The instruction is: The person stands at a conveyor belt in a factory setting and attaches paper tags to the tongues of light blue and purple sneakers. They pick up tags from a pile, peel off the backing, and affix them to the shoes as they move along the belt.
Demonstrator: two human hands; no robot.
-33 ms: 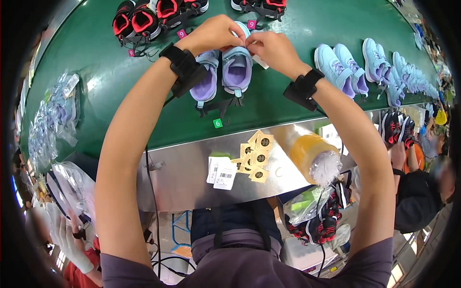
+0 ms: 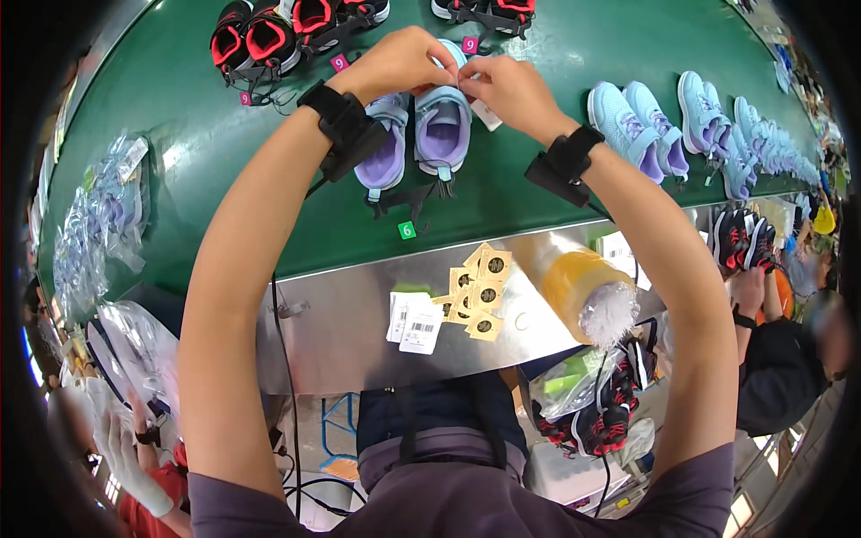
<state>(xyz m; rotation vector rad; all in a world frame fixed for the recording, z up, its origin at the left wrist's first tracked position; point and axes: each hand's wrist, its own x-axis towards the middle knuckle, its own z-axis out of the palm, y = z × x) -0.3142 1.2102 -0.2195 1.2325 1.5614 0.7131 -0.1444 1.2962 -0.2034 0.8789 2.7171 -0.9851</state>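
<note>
A pair of light blue children's sneakers with lilac linings, the left shoe [image 2: 386, 143] and the right shoe [image 2: 442, 134], stands on the green table with heels toward me. My left hand [image 2: 408, 65] and my right hand [image 2: 504, 90] meet over the front of the right shoe, fingertips pinched almost together. Whatever is between them is too small to make out. A white tag [image 2: 486, 115] hangs beneath my right hand, beside the shoe. Black hangers and a green size marker [image 2: 406, 230] lie at the heels.
Black-and-red shoes [image 2: 272, 45] stand at the far left; more blue sneakers [image 2: 637, 130] line the right. Bagged shoes [image 2: 112, 202] lie left. Nearer me on the metal ledge are white barcode labels [image 2: 419, 327], gold stickers [image 2: 485, 294] and a tape roll [image 2: 578, 287]. Co-workers flank me.
</note>
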